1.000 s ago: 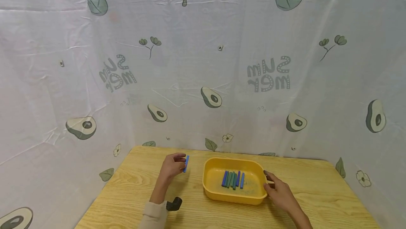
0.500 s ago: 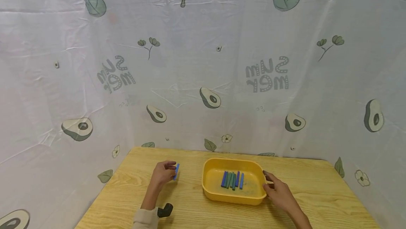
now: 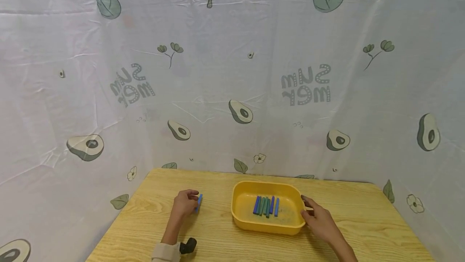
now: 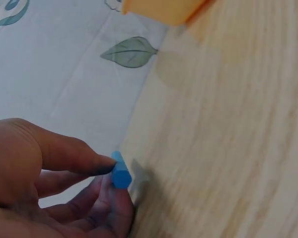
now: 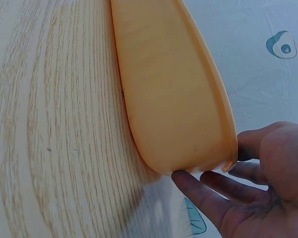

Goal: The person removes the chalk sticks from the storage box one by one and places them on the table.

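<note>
A blue chalk stick point(image 4: 121, 173) is pinched between the thumb and fingers of my left hand point(image 3: 185, 203). In the head view it stands tilted at the fingertips, close over the wooden table left of the yellow tub; the left wrist view shows it end-on. My right hand point(image 3: 319, 219) holds the tub point(image 3: 269, 226) at its right end, with fingertips at the rim and lower wall in the right wrist view. Inside the tub several green chalk sticks point(image 3: 267, 207) and blue-violet ones point(image 3: 272, 204) lie side by side, with a dusty smear around them.
The wooden table point(image 3: 218, 246) carries the tub right of its middle. A pale curtain point(image 3: 218, 72) printed with avocados and leaves hangs behind and at both sides. A black wrist mount point(image 3: 188, 246) sticks out from the left sleeve point(image 3: 166, 252).
My left hand has moved left and down toward the table with the blue chalk stick. The tub, the chalk in it and my right hand stay where they were.
</note>
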The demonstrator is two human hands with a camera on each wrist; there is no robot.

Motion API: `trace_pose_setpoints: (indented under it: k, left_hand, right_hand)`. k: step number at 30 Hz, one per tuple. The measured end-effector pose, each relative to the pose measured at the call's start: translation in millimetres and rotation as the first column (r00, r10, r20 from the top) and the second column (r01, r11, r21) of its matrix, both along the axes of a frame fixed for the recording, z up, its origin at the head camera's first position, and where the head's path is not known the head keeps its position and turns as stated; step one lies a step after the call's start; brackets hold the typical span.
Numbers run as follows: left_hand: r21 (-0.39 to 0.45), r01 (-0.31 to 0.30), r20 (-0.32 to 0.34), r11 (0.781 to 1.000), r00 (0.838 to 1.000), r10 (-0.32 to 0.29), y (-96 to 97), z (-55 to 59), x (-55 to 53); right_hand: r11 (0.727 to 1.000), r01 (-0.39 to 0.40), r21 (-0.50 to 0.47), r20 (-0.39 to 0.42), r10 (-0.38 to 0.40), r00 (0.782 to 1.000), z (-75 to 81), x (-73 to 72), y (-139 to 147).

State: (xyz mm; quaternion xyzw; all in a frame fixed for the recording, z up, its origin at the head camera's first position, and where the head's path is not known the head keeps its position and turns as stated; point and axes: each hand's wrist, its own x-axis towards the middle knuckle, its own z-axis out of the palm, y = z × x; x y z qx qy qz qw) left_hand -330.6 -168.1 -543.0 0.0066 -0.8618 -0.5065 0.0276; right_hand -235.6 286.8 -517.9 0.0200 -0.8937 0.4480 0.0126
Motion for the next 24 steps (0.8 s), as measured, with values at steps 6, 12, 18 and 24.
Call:
trace_pose_setpoints:
  k: [6,12,18,24]
  left_hand:
    - [-0.109,0.003,-0.035,0.994,0.999,-0.006,5.7,1.7,4.3]
    - [-0.147,-0.004,-0.035,0.989,0.999,-0.001,8.5,2.9,6.5]
    - [-0.15,0.005,-0.02,0.989,1.0,-0.008,8.0,1.6,4.6]
    - [-0.151,0.0,-0.008,0.989,1.0,-0.001,8.1,5.0,5.6]
  right_hand:
    - [1.0,-0.002,-0.004,-0.002,0.002,1.0,-0.3,-1.0,1.4]
    - [1.0,-0.004,-0.003,0.0,0.004,1.0,-1.1,-1.4,1.2]
    - [1.0,0.002,0.003,-0.004,-0.002,1.0,-1.3,-1.4,1.0]
    - [1.0,0.0,-0.01,0.001,0.0,1.0,-2.5,-1.7,1.4]
